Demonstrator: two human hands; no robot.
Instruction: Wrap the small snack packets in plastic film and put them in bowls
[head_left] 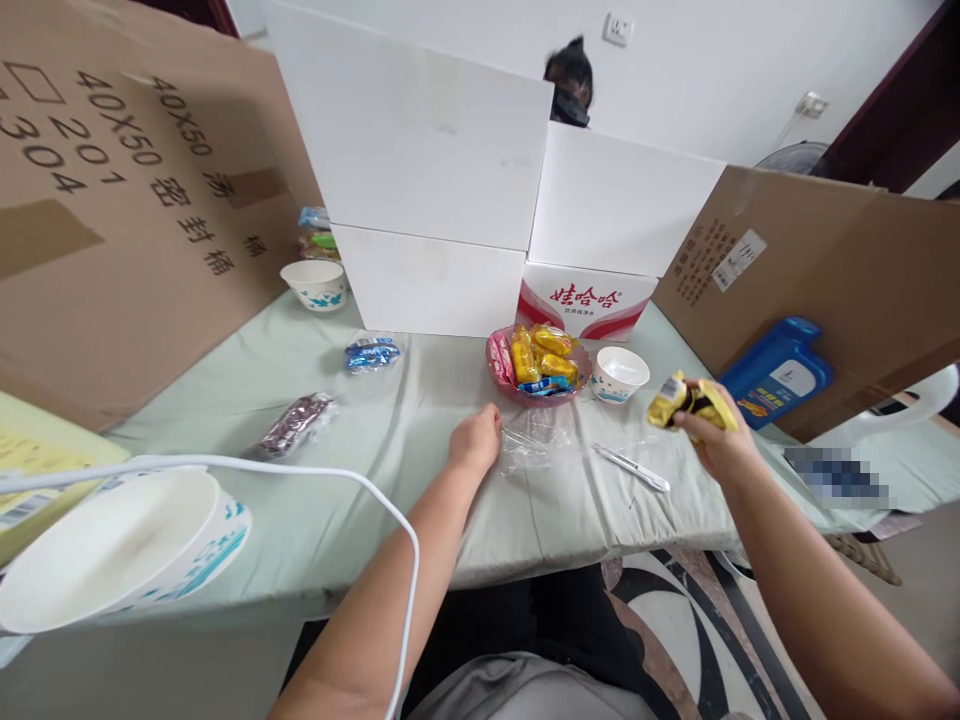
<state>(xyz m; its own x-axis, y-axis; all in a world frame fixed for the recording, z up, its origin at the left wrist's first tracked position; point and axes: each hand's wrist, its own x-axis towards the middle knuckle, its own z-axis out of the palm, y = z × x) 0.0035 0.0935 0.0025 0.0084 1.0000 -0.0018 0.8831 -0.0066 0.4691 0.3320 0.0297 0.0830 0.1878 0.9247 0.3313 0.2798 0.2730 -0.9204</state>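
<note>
My right hand is closed around yellow-wrapped snack packs, held above the table's right side with a dark part showing between them. My left hand rests on the cloth with curled fingers. Beside its fingertips lies a crumpled clear plastic bag; whether they grip its edge is hidden. Behind the bag, a pink see-through bowl holds yellow, pink and blue snack packs. To the bowl's right stands a small white paper bowl. A white pen-like cutter or pen lies between my hands.
Left lie a blue pack and a dark purple pack. Paper bowls stand far left and near left. A white cable crosses my left forearm. Cardboard and a blue bottle flank the table; a person's head shows behind.
</note>
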